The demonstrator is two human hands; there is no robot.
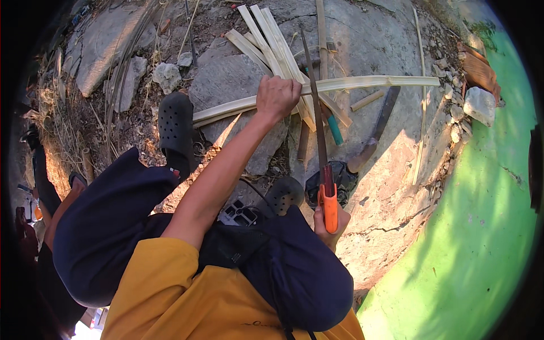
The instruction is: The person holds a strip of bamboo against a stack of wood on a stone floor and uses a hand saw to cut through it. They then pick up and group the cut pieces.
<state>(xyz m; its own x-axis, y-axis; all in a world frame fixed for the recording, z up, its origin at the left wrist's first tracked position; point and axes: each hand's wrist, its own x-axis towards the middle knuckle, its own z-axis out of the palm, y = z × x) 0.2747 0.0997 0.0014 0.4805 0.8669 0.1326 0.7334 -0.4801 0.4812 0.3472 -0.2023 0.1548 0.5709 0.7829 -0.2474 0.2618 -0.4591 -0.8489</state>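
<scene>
A: What are the hands doing?
B: The left hand (277, 97) is closed in a fist around a long pale strip (374, 83), which looks like split bamboo. The right hand (330, 226) is wrapped around the orange handle of a hand saw (322, 136).

A: Where is the strip, exactly?
B: Crosswise in front of the person, bowing slightly, its longer free end reaching to the right. The saw blade crosses it just right of the left fist. I can't tell whether the teeth are biting.

A: And around them?
B: More pale strips (275, 42) fan out beyond the left hand, on the stone ground (377, 34). A teal handle (334, 130) lies just left of the blade. To its right are a short stick (367, 100) and a wooden-handled machete (387, 107); a black plastic bag (344, 178) sits near the saw's handle.
</scene>
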